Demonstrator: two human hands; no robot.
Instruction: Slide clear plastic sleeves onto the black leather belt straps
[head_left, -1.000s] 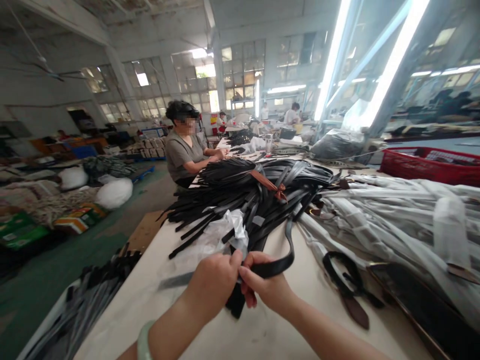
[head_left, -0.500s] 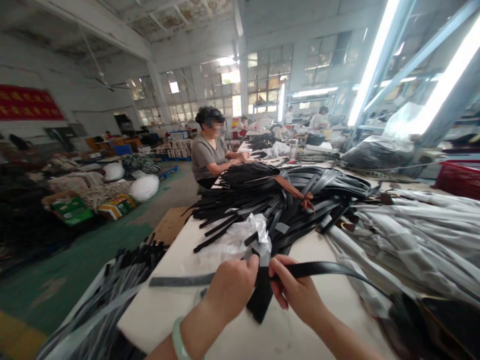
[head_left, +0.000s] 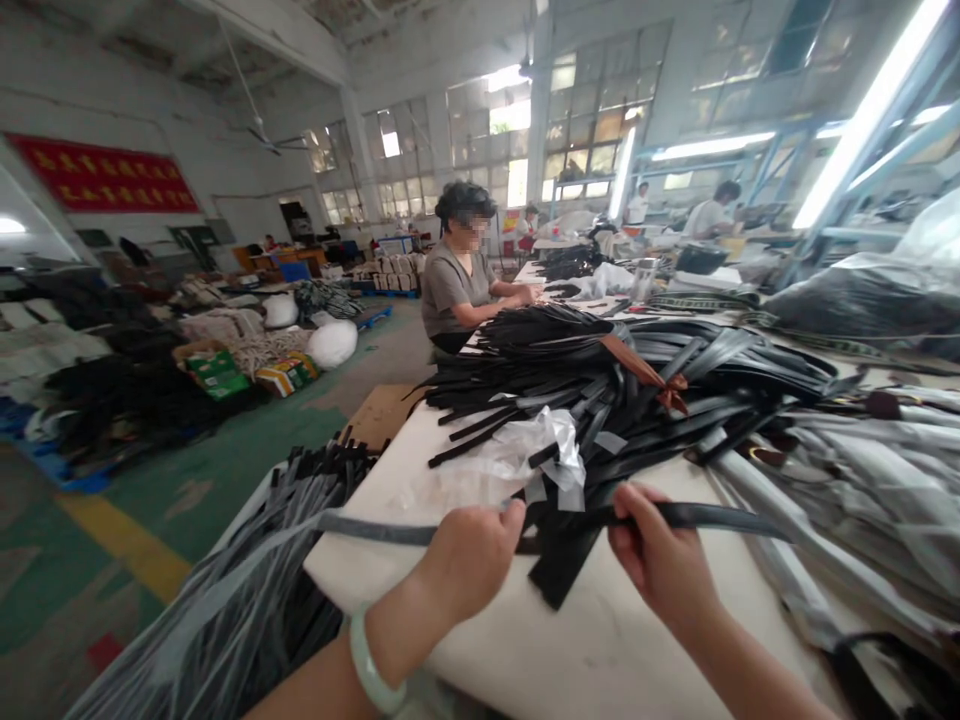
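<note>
A long strap (head_left: pixel 720 516) runs across in front of me, black on the right and grey on the left. My left hand (head_left: pixel 472 560) is closed around its grey part, thumb on top. Farther right, my right hand (head_left: pixel 660 550) pinches the black part between thumb and fingers. Between the hands the strap partly merges with dark pieces behind it, so I cannot tell whether it is one unbroken length. A wide black flat piece (head_left: pixel 559 575) lies on the table below the gap between my hands. Just beyond is crumpled clear plastic (head_left: pixel 517 450).
A tied heap of black straps (head_left: pixel 675 350) covers the white table (head_left: pixel 525 640) ahead. White-wrapped straps (head_left: pixel 862 470) lie at right. More grey straps (head_left: pixel 277 560) hang at the left edge. A co-worker (head_left: pixel 457 285) sits across the table's far left side.
My hands have moved apart, the right one going rightward along the strap. The view has turned left, and the strap's grey end now extends past the table's left edge.
</note>
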